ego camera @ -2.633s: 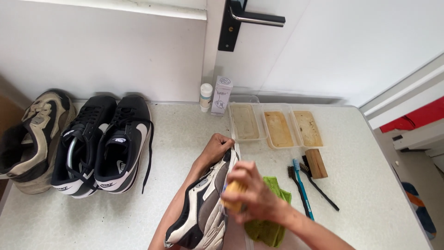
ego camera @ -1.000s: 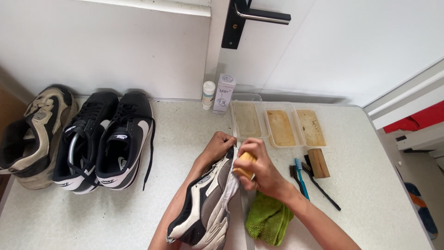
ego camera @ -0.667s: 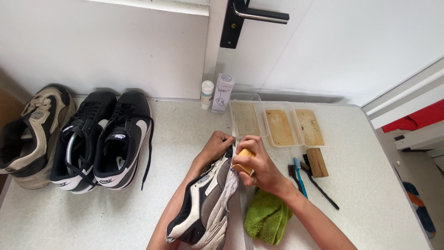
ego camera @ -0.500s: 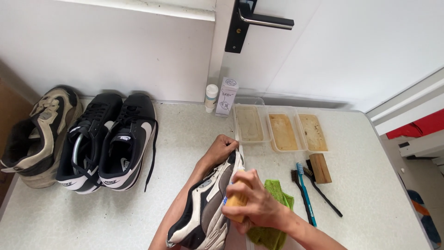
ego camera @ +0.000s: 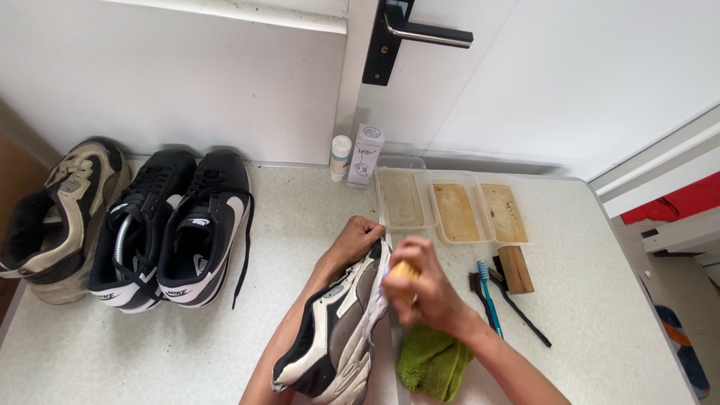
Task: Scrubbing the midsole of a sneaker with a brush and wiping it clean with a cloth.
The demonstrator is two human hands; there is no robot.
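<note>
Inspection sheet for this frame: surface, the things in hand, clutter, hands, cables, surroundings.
Surface: pale speckled table, looks dry.
Things in hand: grey, black and white sneaker gripped at one end by the left hand; wooden brush pressed to its side by the right hand.
Clutter: green cloth, blue toothbrush, two small black brushes, wooden block brush, three clear trays, small bottle, white box.
Hands: both closed on their items.
Cables: nothing seen.
Surroundings: black-and-white pair, beige shoe, door handle.

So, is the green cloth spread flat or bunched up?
Bunched up: the green cloth lies crumpled in a heap beside the held shoe.
</note>
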